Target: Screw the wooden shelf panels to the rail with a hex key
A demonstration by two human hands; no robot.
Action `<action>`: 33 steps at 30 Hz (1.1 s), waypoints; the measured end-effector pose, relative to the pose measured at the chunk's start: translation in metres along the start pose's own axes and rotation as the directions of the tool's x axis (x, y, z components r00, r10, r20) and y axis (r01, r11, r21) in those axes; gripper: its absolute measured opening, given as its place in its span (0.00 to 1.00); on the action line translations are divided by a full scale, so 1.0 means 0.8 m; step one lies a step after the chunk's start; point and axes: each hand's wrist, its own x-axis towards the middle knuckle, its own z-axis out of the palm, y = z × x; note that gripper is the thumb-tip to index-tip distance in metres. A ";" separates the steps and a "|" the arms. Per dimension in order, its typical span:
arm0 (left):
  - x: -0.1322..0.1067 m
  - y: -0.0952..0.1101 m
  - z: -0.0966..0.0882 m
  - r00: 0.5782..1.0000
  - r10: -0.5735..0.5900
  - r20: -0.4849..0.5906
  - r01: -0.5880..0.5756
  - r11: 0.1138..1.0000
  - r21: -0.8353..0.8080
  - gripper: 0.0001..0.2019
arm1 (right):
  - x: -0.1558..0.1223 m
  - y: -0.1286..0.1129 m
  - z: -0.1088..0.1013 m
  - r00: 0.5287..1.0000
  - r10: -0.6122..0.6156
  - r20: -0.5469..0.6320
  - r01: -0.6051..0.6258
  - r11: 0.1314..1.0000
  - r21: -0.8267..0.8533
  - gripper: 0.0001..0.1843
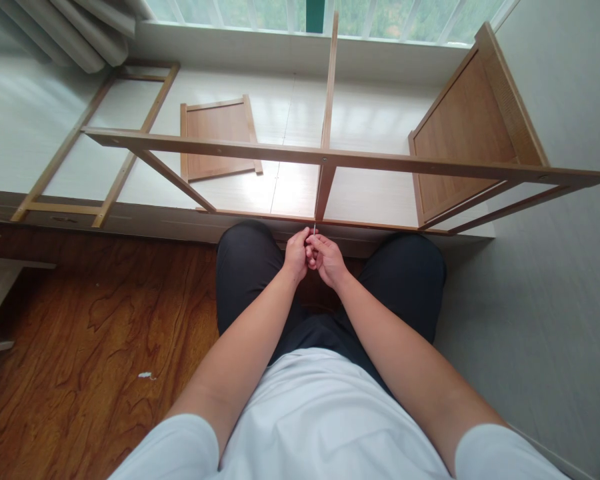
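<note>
My left hand (297,253) and my right hand (329,259) meet between my knees, fingers curled and pressed together. Between them stands a thin silvery rod (314,230), perhaps a small tool or screw, too small to name. It points up at the near rail of a wooden frame (330,159), just below the frame's middle upright (329,100). The frame lies across a white platform (370,193) in front of me.
A wooden panel (219,139) lies flat on the platform. A larger panel (473,127) leans at the right by the wall. A ladder-like side frame (97,143) lies at the left. Brown wood floor with a white scrap (147,376) is at my left.
</note>
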 end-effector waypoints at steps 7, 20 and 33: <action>0.000 -0.001 0.001 1.000 0.007 -0.011 -0.007 1.000 0.022 0.17 | 0.002 -0.004 -0.004 0.995 0.079 0.054 -0.086 0.985 0.152 0.25; 0.000 -0.001 0.002 0.999 0.023 0.038 -0.024 0.999 0.030 0.21 | 0.006 -0.001 -0.007 0.996 0.088 -0.026 -0.082 0.980 0.184 0.22; 0.004 -0.003 0.001 0.998 0.047 -0.034 -0.046 0.999 0.015 0.14 | 0.008 -0.013 -0.009 0.976 0.207 0.069 -0.218 0.936 0.276 0.15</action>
